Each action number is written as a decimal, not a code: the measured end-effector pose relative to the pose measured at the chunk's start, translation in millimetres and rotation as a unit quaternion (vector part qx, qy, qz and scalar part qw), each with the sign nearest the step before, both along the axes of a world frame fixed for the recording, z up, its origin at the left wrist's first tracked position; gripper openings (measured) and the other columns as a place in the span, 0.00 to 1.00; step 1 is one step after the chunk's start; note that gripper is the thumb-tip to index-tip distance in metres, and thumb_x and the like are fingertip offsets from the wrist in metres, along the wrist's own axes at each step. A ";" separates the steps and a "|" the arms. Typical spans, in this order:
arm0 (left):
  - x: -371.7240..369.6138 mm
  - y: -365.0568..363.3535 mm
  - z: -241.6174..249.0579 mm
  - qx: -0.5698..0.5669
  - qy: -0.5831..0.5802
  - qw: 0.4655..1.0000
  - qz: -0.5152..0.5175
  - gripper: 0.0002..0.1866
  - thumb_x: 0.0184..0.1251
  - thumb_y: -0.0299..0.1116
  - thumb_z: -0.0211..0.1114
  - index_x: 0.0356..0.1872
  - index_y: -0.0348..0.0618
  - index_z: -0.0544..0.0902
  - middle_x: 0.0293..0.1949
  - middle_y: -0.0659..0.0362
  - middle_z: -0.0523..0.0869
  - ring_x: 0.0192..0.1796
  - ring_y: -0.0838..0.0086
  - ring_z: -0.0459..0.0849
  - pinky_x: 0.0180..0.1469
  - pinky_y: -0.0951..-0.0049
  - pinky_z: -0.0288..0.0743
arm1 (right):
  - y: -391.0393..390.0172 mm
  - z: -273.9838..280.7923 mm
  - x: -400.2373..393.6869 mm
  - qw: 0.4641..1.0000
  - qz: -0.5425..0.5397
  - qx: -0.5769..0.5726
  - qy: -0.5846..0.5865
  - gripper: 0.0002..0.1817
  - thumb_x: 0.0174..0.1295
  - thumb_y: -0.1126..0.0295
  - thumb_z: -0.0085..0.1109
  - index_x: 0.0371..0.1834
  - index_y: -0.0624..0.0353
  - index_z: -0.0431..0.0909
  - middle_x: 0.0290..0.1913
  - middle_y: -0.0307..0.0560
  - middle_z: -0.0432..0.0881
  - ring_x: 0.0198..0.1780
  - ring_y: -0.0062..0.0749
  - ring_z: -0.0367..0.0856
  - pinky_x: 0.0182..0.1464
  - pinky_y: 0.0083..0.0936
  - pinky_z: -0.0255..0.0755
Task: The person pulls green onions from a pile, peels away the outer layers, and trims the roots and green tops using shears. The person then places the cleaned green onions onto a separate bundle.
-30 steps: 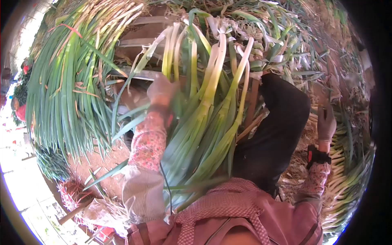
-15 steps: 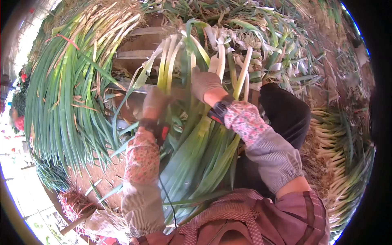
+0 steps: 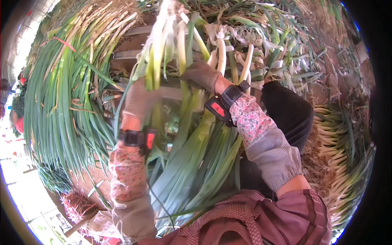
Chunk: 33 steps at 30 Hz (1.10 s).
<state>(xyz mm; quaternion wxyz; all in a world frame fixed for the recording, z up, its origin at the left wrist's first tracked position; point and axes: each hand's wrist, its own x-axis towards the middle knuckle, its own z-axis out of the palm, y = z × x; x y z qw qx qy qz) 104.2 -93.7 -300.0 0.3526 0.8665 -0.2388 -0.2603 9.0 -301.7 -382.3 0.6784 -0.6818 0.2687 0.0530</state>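
A bunch of long green onions (image 3: 196, 159) lies across my lap, white stalks pointing away from me. My left hand (image 3: 138, 102), in a grey glove with a black and red wrist strap, is closed around a few of these stalks (image 3: 157, 53) and holds them raised and blurred. My right hand (image 3: 201, 76), gloved the same way, grips the stalks just right of the left hand, near the white ends (image 3: 222, 57).
A large heap of green onions (image 3: 61, 94) hangs at the left. More trimmed onions (image 3: 339, 139) lie at the right on straw. Peeled leaves and scraps (image 3: 277, 36) cover the ground ahead. My black trouser leg (image 3: 286, 114) is under the bunch.
My right hand came in from the far right and took hold of the stalks. My left hand has lifted some stalks higher; both arms sit lower in view.
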 end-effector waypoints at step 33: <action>31.0 -30.4 33.4 0.224 -0.204 0.951 -0.062 0.38 0.40 0.49 0.78 0.54 0.35 0.79 0.44 0.43 0.89 0.46 0.51 0.89 0.54 0.60 0.81 | 5.6 3.2 -29.3 0.625 0.450 -0.632 0.082 0.13 0.61 0.65 0.59 0.47 0.51 0.86 0.40 0.45 0.89 0.45 0.45 0.88 0.50 0.41 0.75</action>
